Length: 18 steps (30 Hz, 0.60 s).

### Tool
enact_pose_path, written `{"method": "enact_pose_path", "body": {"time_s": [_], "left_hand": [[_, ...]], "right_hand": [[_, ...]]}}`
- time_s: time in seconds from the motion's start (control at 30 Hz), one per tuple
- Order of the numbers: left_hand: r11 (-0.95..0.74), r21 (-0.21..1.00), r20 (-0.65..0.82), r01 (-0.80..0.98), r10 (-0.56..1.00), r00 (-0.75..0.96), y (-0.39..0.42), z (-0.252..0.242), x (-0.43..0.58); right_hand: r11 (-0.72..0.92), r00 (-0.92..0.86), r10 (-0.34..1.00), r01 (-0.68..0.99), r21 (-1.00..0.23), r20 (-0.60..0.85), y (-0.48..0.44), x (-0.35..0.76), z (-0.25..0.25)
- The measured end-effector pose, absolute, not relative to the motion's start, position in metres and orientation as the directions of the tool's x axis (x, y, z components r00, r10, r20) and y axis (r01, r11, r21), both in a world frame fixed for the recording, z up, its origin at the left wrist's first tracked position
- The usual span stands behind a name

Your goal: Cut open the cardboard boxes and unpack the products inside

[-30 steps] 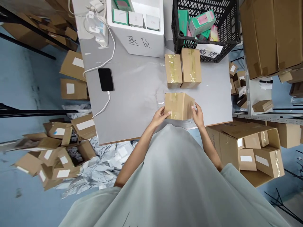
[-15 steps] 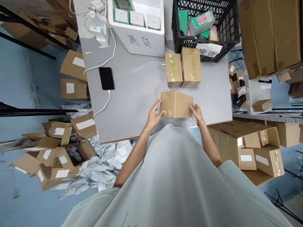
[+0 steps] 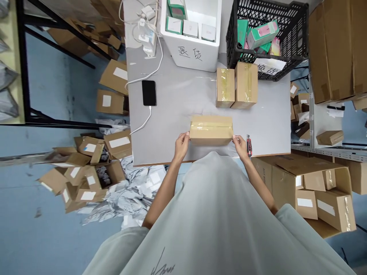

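Note:
A taped cardboard box [image 3: 211,131] is near the front edge of the grey table [image 3: 172,110], its taped face turned upward. My left hand [image 3: 181,147] grips its left end, and my right hand [image 3: 240,146] has its fingers closed at the right end. Just right of my right hand lies a red and black utility knife [image 3: 249,146]. Behind the box stand two more taped cartons, a narrower carton [image 3: 225,88] and a wider carton [image 3: 246,85], side by side.
A white foam bin [image 3: 190,55] and a black plastic crate [image 3: 268,65] hold green and white boxes at the back. A phone [image 3: 149,93] lies on the left, cabled near a power strip [image 3: 147,38]. A large open carton [image 3: 272,172] stands right, below the table; opened boxes [image 3: 86,168] pile up left.
The box between my hands has been turned so its taped face shows on top and its long side faces me. The utility knife now shows beside my right hand. The camera view has shifted.

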<state>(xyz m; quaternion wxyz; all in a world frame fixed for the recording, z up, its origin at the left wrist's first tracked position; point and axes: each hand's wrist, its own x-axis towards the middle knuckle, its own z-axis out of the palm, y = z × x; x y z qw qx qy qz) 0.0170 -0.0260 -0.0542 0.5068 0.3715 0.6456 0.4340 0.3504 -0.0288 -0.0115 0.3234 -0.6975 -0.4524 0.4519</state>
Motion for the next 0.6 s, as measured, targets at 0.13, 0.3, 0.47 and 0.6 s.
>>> {"method": "enact_pose_path", "body": {"time_s": [0.13,0.3,0.47,0.6], "left_hand": [[0.452,0.892,-0.436,0.026,0.873,-0.218,-0.047,-0.07,0.012],[0.462,0.883,-0.432,0.088,0.871,-0.234,-0.044,-0.069,0.003],[0.295,0.911,-0.204,0.289,0.93,-0.306,0.016,-0.045,0.001],[0.151,0.925,-0.095,0.349,0.98,-0.173,0.085,-0.026,0.023]], "right_hand": [[-0.399,0.146,0.917,0.367,-0.84,-0.372,-0.047,0.351,-0.019],[-0.39,0.103,0.919,0.378,-0.84,-0.38,-0.044,0.361,-0.021],[-0.313,0.22,0.944,0.364,-0.877,-0.246,0.015,0.387,-0.019],[-0.236,0.305,0.946,0.4,-0.886,-0.114,0.077,0.413,-0.016]]}}
